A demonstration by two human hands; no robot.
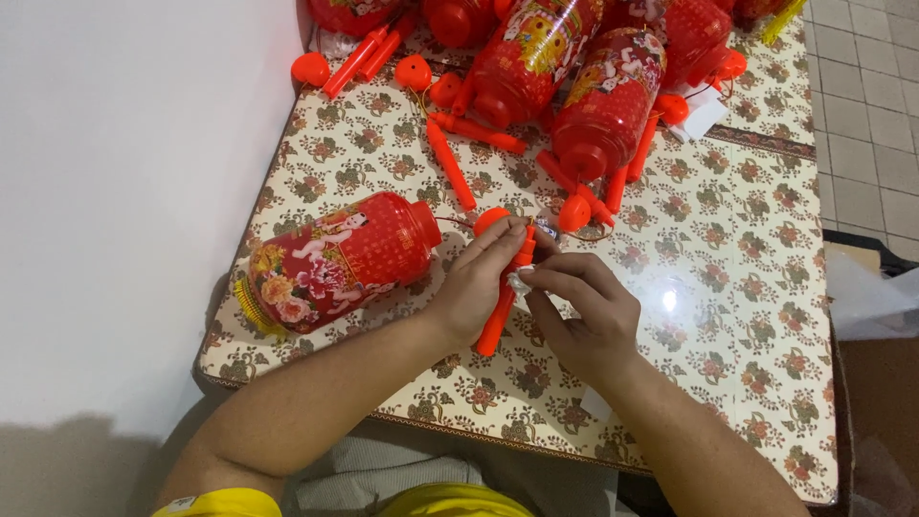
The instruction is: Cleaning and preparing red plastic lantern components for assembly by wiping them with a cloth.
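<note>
The left hand (479,287) grips an orange stick (502,304), just right of the red lantern (335,260). The right hand (589,316) pinches something small and silvery, possibly foil, against the stick.

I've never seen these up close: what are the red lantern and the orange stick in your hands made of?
The red lantern looks like thin glossy printed plastic or coated paper; it shines and carries flower pictures. The orange stick, held by both the left hand and right hand, looks like smooth moulded plastic.
</note>
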